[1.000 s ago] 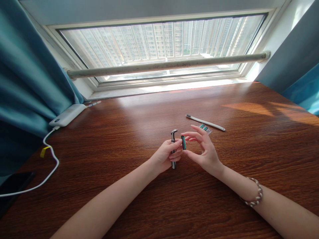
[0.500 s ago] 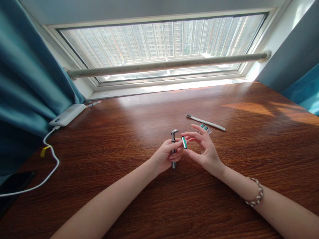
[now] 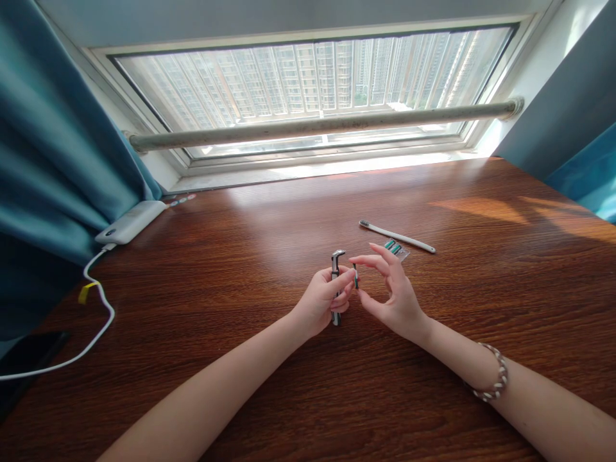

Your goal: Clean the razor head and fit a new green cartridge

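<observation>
Gripping handle point(image 3: 335, 263) in left hand point(image 3: 321, 296), curled round it. Pinching blade point(image 3: 356, 277) by its ends in right hand point(image 3: 399, 301), just right of handle; cannot tell if touching left hand too. Best to hold handle steady, keeping skin off any cutting edge. Beyond handle, to the right: blade pack point(image 3: 396, 249), then toothbrush point(image 3: 399, 237).

L fingers point(image 3: 341, 282) block gap btwn handle point(image 3: 335, 264) & cartridge point(image 3: 357, 280).

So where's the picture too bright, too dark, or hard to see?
In the head view, the window is washed out, and pale glare lies on the tabletop; also in the head view, the left curtain darkens toward its bottom, and the held razor cartridge is too small for detail.
</observation>
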Demonstrator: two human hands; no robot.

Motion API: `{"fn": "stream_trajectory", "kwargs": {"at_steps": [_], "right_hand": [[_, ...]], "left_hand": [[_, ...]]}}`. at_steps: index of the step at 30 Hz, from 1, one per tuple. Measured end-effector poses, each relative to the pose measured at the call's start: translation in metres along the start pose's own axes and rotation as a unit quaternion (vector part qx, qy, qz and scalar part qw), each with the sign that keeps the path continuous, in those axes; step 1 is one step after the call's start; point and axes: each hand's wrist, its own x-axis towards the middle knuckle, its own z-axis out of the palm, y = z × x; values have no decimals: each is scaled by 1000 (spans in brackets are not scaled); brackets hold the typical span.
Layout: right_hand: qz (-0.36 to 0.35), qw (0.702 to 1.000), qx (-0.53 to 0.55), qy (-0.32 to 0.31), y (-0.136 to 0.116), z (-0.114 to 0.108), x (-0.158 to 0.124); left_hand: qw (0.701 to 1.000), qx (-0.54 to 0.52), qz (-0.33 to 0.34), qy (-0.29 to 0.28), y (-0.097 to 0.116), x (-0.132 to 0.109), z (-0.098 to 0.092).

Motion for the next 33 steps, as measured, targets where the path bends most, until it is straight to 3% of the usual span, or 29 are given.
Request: {"fn": "stream_trajectory", "kwargs": {"at_steps": [24, 33], "right_hand": [[-8, 1000, -1, 19, -4, -3, 2], [1, 999, 31, 35, -6, -2, 1]], "left_hand": [[998, -10, -6, -61, 1, 0, -3], [999, -7, -6, -50, 1, 0, -2]]}}
